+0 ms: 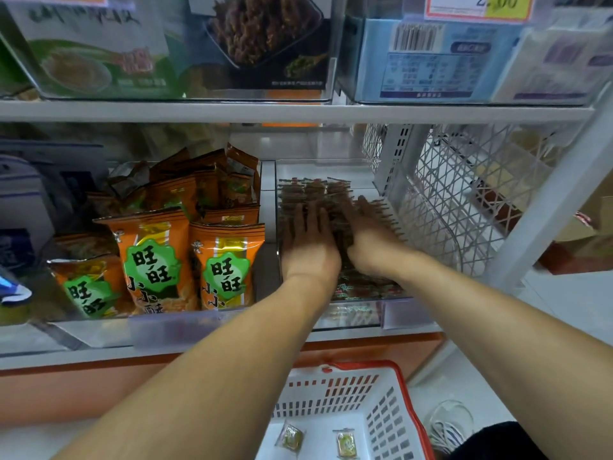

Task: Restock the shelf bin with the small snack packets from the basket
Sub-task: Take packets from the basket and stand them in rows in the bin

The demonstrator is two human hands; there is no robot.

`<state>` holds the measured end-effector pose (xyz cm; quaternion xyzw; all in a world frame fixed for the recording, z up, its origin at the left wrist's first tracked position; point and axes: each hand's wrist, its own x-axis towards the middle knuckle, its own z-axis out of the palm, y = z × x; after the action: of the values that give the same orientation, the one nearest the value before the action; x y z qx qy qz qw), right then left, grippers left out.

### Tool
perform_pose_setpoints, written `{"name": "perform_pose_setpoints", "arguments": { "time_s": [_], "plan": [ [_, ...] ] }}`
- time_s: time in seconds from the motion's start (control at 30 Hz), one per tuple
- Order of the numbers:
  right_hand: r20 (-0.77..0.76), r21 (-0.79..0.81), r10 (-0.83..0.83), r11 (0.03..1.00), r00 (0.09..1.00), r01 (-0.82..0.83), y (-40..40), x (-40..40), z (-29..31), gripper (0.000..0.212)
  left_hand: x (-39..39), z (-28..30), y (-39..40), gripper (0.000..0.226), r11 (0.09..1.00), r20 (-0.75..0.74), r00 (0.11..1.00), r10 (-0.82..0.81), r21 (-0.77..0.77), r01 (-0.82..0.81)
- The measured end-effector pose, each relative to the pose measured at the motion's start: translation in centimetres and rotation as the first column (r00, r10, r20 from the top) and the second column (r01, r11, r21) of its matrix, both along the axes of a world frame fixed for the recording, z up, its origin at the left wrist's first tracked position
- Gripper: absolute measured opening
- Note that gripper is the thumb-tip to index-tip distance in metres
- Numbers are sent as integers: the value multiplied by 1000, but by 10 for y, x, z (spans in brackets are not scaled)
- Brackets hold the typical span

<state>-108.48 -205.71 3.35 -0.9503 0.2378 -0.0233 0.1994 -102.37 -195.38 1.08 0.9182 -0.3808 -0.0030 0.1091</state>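
Observation:
A clear shelf bin (391, 308) on the lower shelf holds several rows of small red-brown snack packets (315, 190). Both my hands are inside it. My left hand (308, 240) lies flat on the packets with fingers straight, pressing them. My right hand (368, 237) lies beside it, fingers extended over the rows; motion blur hides the fingertips. Below, a white basket with a red rim (401, 393) stands on the floor with two small green-yellow packets, one on the left (291, 438) and one on the right (346, 443).
Left of the bin, another clear bin is packed with orange snack bags (151, 260). The shelf above (298, 111) carries clear bins of larger packs. A white lattice basket (464, 200) sits right of the bin, by the white shelf post (544, 200).

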Motion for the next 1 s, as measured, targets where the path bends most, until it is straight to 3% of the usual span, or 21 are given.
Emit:
{"name": "perform_pose_setpoints", "arguments": {
  "time_s": [0.23,0.4,0.53,0.63,0.7,0.8,0.87,1.0],
  "plan": [
    [81,51,50,997,995,-55,1,-6,-12,69,-10,11,5,71,999,-35,999,4,45,-3],
    [188,-30,75,997,979,-71,9,-19,7,76,-33,37,28,83,981,-99,993,-67,-186,47],
    [326,-31,-20,999,945,32,16,-35,24,74,-54,38,69,91,897,1,989,-151,-419,137],
    [296,69,-142,989,945,127,10,-44,21,48,-59,24,90,77,924,52,972,-230,-301,235],
    [208,78,-158,986,965,145,8,-46,16,46,-62,14,93,61,943,60,961,-269,-186,275],
    [195,75,-141,989,971,129,10,-42,8,56,-76,-1,90,71,965,30,964,-263,-14,264],
    [198,43,-150,989,969,144,10,-35,4,48,-81,-10,90,79,967,95,964,-250,68,244],
    [183,76,-199,979,963,188,3,-27,0,45,-79,-9,86,85,976,64,977,-205,84,199]
  ]
}}
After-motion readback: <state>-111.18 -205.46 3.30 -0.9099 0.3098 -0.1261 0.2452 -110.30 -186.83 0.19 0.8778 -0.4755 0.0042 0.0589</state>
